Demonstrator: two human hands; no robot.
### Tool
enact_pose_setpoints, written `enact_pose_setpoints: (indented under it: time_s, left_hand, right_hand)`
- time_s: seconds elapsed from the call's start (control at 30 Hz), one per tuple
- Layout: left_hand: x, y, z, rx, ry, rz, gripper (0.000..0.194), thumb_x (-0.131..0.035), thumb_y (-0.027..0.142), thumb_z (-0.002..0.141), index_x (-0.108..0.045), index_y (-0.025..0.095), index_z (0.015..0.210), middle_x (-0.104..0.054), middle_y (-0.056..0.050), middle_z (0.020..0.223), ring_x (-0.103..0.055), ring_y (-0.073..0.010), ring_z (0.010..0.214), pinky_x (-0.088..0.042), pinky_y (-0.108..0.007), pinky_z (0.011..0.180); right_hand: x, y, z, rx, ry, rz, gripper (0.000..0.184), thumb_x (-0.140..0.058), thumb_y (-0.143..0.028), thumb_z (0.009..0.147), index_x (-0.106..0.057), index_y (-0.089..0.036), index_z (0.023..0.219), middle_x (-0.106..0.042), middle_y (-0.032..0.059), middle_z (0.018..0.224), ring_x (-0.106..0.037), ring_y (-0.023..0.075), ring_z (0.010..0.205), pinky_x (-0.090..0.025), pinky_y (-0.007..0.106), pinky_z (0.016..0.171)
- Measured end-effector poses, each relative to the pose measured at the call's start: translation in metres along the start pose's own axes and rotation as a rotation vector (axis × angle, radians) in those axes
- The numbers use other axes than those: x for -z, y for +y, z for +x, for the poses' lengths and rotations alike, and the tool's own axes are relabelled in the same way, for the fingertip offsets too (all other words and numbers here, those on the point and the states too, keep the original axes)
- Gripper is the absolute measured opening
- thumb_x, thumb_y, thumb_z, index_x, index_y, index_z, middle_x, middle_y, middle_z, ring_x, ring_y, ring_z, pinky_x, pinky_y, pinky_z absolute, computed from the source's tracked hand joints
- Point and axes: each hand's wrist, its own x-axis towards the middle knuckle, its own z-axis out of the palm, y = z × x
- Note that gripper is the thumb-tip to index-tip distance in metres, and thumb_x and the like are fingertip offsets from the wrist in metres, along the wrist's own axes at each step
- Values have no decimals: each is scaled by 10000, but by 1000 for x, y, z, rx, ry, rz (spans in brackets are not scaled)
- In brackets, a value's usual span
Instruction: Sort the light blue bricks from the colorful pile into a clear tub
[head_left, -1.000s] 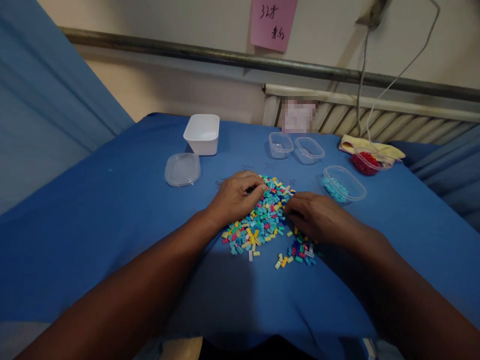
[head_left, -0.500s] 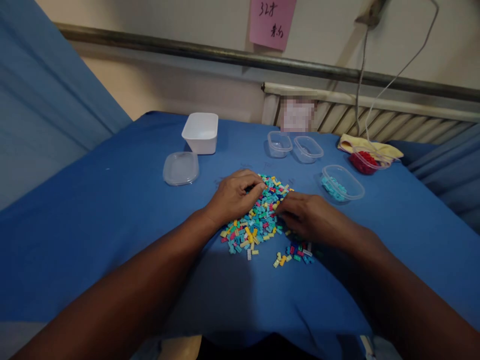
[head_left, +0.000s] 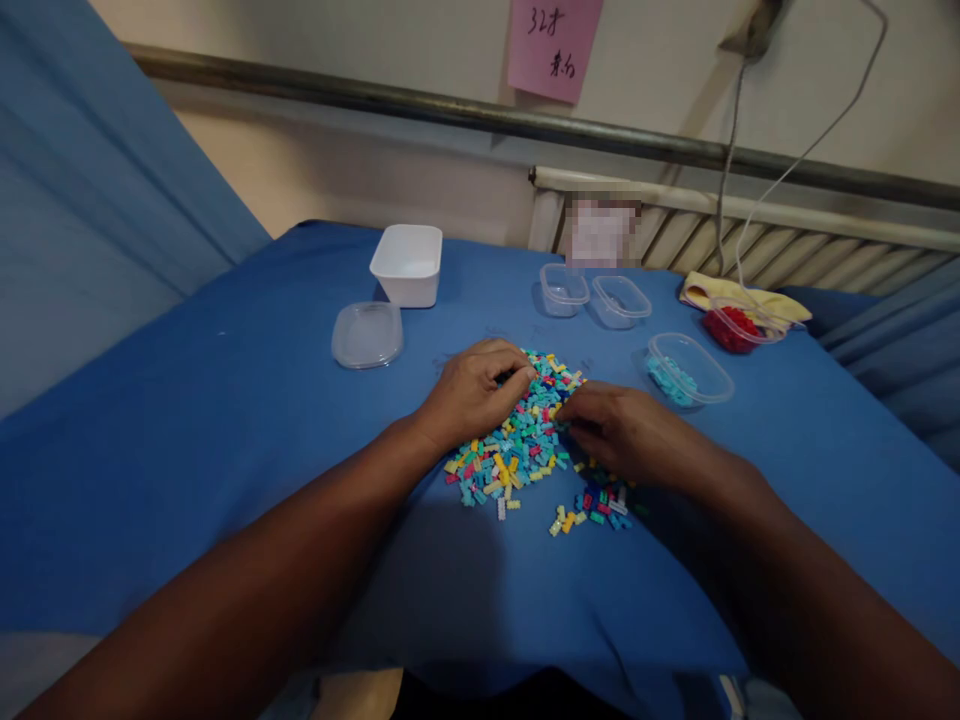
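A heap of small toy building bricks (head_left: pixel 525 440) in turquoise, yellow, pink, green and blue lies on the blue cloth. My left hand (head_left: pixel 480 392) rests on the heap's upper left side, its fingers curled and the thumb close to the index finger. Against the right edge of the heap, my right hand (head_left: pixel 622 430) has its fingertips drawn together among the bricks. Whatever either hand pinches is hidden or too small to make out. Nearer to me, beneath the right hand, is a smaller scatter of mixed bricks (head_left: pixel 598 505).
A clear tub (head_left: pixel 701 385) holds turquoise bricks; another tub (head_left: pixel 739 330) holds red ones beside a yellow cloth (head_left: pixel 780 300). Two clear tubs (head_left: pixel 564 300) (head_left: pixel 621 310) stand at the back. Left are a white container (head_left: pixel 409 285) and a clear lid (head_left: pixel 367 335).
The whole view has shifted slightly, so things appear a little further right. Both hands keep nearly the same place and pose at the heap.
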Motion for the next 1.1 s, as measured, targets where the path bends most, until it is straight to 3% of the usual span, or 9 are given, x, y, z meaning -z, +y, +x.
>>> enact_pose_setpoints:
  time_s: [0.17,0.3,0.4,0.57,0.77,1.1]
  left_hand:
    - [-1,-2,0,-8,-3,11,183,-655,286,1045,-790,212,946,-800,-71,1044,-746,-244,1040,-584,-415,976]
    - [-1,-2,0,-5,2,10,184,-653,279,1042,-783,205,934,-793,-72,1040,-743,-243,1037,-586,-411,966]
    - [-1,-1,-1,-1,2,8,186,-647,272,1044,-782,203,935,-790,-68,1034,-738,-240,1026,-583,-416,962]
    - [-1,0,0,7,-10,9,191,-645,278,1042,-780,210,927,-790,-72,1038,-732,-250,1031,-581,-435,966]
    - [-1,0,0,4,-3,8,197,-643,285,1043,-771,212,912,-790,-69,1024,-734,-248,1015,-586,-433,948]
    - [-2,-2,0,-3,1,2,185,-653,288,1038,-783,210,933,-794,-74,1035,-740,-249,1024,-586,-430,965]
  right_hand:
    - [7,-6,0,24,-113,-20,340,-591,-15,943,-769,-202,1166,-776,94,1122,-737,247,1037,-549,350,910]
    - [7,-4,3,34,-117,-26,441,-578,8,935,-742,-205,1285,-778,102,1231,-736,258,1147,-555,371,987]
    - [5,-2,7,51,-126,-25,386,-599,-34,971,-727,-211,1290,-777,96,1231,-729,264,1158,-553,386,999]
    - [6,-5,8,-13,-169,-74,219,-641,-81,965,-736,-210,1115,-761,77,1064,-731,250,981,-547,357,866]
    - [7,-8,11,12,-149,-39,232,-670,-135,1002,-737,-228,1204,-763,98,1185,-726,277,1129,-553,394,969]
    - [5,5,9,-13,-156,-43,208,-679,-140,1020,-776,-239,1175,-793,68,1123,-741,241,1024,-537,342,895]
